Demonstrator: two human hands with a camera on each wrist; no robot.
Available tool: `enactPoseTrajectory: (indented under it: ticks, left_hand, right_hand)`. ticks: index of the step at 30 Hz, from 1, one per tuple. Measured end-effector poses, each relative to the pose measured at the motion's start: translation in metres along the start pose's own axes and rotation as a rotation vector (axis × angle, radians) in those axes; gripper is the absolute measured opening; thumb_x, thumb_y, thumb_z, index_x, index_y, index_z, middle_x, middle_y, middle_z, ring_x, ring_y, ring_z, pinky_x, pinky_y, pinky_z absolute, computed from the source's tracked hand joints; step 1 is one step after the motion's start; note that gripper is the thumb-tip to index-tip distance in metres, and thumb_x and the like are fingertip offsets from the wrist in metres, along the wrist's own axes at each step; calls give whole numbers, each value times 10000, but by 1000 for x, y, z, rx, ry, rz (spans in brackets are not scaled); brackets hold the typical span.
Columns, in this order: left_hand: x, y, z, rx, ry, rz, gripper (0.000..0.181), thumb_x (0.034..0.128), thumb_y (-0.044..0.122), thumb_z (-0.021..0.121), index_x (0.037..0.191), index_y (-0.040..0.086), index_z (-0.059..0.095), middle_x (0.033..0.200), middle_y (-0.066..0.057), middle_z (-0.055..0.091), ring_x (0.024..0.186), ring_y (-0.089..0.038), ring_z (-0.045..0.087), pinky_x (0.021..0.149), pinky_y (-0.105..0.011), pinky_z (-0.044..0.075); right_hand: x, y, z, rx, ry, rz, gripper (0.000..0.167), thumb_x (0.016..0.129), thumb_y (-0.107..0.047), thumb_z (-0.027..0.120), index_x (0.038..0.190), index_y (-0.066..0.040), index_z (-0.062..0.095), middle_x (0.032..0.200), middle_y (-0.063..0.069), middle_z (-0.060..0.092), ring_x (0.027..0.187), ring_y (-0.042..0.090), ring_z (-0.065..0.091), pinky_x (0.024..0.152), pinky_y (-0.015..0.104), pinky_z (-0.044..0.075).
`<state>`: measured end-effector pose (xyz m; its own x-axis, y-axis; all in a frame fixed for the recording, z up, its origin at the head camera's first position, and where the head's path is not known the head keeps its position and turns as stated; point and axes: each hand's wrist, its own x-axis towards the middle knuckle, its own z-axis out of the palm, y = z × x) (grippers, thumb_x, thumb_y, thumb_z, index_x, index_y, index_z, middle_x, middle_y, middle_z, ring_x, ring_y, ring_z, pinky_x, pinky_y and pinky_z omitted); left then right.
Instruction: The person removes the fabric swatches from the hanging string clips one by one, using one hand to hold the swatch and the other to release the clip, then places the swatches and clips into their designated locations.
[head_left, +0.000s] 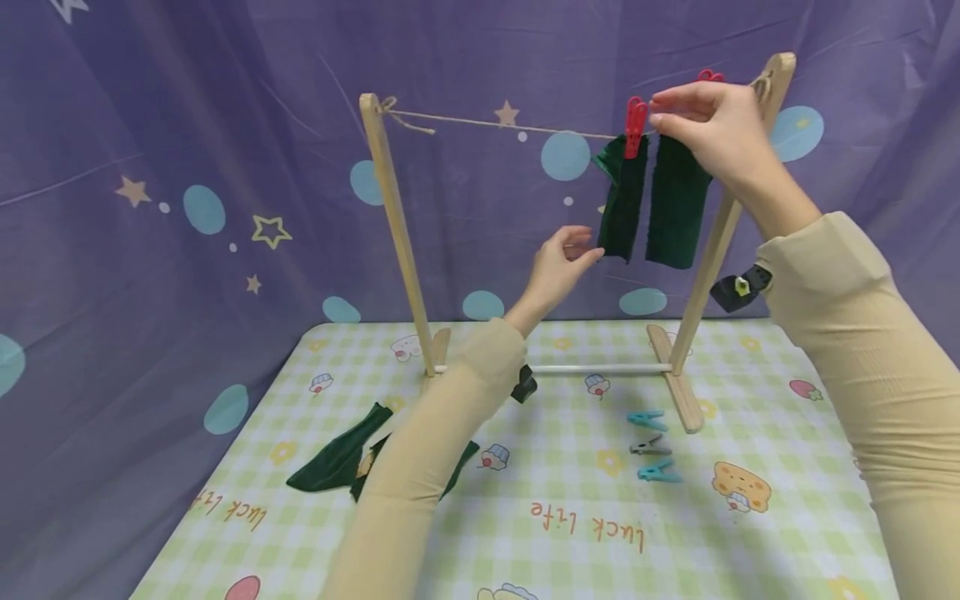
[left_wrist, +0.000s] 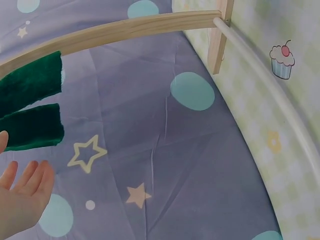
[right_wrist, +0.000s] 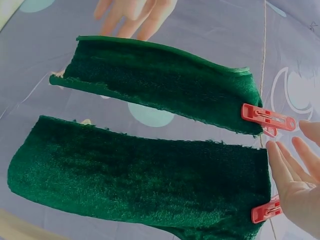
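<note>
Two dark green velvety cloth pieces hang on a string line (head_left: 465, 122). One red clothespin (head_left: 636, 127) clips the left cloth piece (head_left: 624, 200); another red clothespin (right_wrist: 267, 210) clips the right cloth piece (head_left: 675, 204). My right hand (head_left: 712, 125) is raised just right of the first clothespin, thumb and fingers apart from it and holding nothing. Lower down, my left hand (head_left: 558, 267) has its thumb tip at the bottom corner of the left cloth piece, fingers loosely bent behind; whether it touches cannot be told. The left wrist view shows this hand (left_wrist: 25, 200) below the cloth.
A wooden stand (head_left: 397, 225) carries the line, with a white rod (head_left: 592, 368) between its feet. Two teal clothespins (head_left: 658, 472) and a grey clothespin (head_left: 648, 447) lie on the checked tablecloth (head_left: 570, 483). More green cloth (head_left: 341, 457) lies left, partly behind my left sleeve.
</note>
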<state>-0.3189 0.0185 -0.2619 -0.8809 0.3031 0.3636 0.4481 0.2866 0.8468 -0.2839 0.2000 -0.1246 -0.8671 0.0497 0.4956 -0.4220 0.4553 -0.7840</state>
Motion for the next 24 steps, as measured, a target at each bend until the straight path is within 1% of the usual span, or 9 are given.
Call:
enactPoseTrajectory:
  ticks: [8, 14, 18, 24]
  left_hand:
    - [3, -4, 8, 15, 10, -7, 403, 843, 228, 614, 1198, 65, 516, 1159, -86, 571, 972, -158, 579, 741, -189, 480]
    - [4, -4, 13, 10, 27, -14, 368, 853, 228, 599, 1182, 80, 531, 1129, -59, 592, 951, -143, 586, 732, -180, 478]
    - [6, -4, 15, -4, 50, -17, 334, 852, 214, 602, 1151, 71, 554, 1098, -68, 608, 925, -139, 599, 719, -180, 480]
    - [9, -4, 17, -9, 98, -8, 253, 855, 185, 598, 1083, 74, 597, 1029, -53, 638, 889, -118, 612, 708, -158, 475]
  right_hand:
    - [7, 0, 5, -84, -18, 28, 401, 825, -290, 621, 1173, -95, 585, 1086, -43, 609, 978, 42, 544, 971, 255, 357]
    - [11, 2, 6, -97, -33, 35, 405, 826, -295, 618, 1174, -89, 585, 1037, -79, 617, 959, 28, 546, 985, 276, 341]
    - [13, 1, 8, -94, -35, 35, 381, 829, -290, 615, 1150, -84, 601, 967, -113, 609, 953, 34, 542, 986, 280, 335]
    - [13, 0, 12, -102, -17, 20, 300, 832, -287, 611, 1060, -95, 645, 891, -128, 591, 924, 49, 539, 974, 284, 341]
